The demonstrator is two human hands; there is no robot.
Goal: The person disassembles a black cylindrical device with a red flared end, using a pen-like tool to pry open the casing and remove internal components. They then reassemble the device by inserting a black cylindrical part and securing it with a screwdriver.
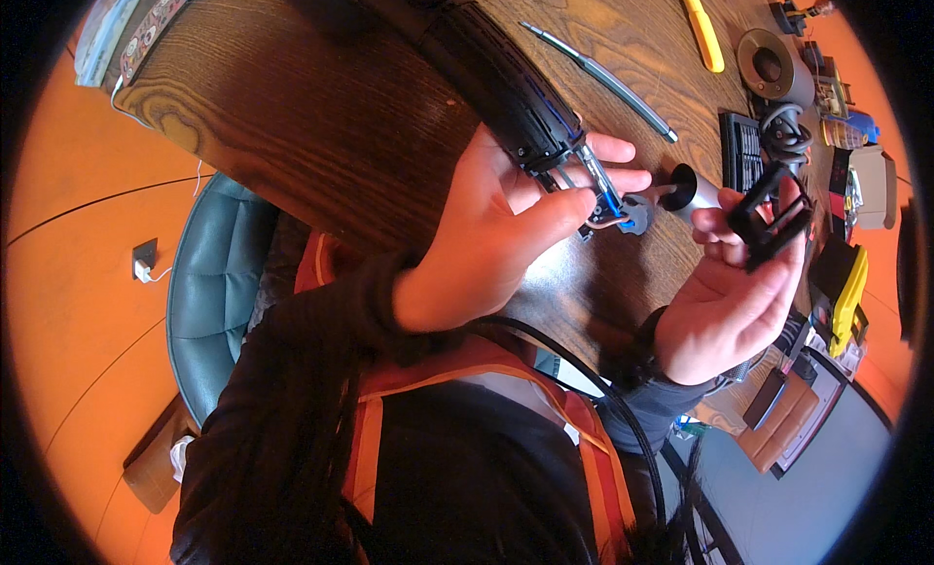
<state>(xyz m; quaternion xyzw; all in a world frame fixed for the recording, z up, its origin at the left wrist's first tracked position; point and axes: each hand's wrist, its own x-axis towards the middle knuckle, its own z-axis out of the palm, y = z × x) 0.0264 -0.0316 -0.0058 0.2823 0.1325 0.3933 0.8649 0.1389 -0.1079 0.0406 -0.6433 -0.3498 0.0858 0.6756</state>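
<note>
In my left hand (496, 225) is a long black cylindrical device (477, 79), its far end reaching past the top of the view. My fingers and thumb close around its near end, where circuit boards, thin wires and a blue part (608, 191) lie exposed. A round grey piece (637, 215) sits at the tip. My right hand (735, 293) pinches a small black rectangular frame (772, 220) with openings through it, held apart from the device. A silver cylindrical sleeve (693, 191) with a dark opening is between the two hands, partly hidden by fingers.
A grey pen-like screwdriver (613, 84) and a yellow-handled tool (702, 30) lie on the wooden table (321, 118). A metal cylinder (773, 67), coiled grey cable (786, 132), a black bit case (741, 147) and a yellow tool (849, 298) crowd the right. A teal chair (214, 293) stands left.
</note>
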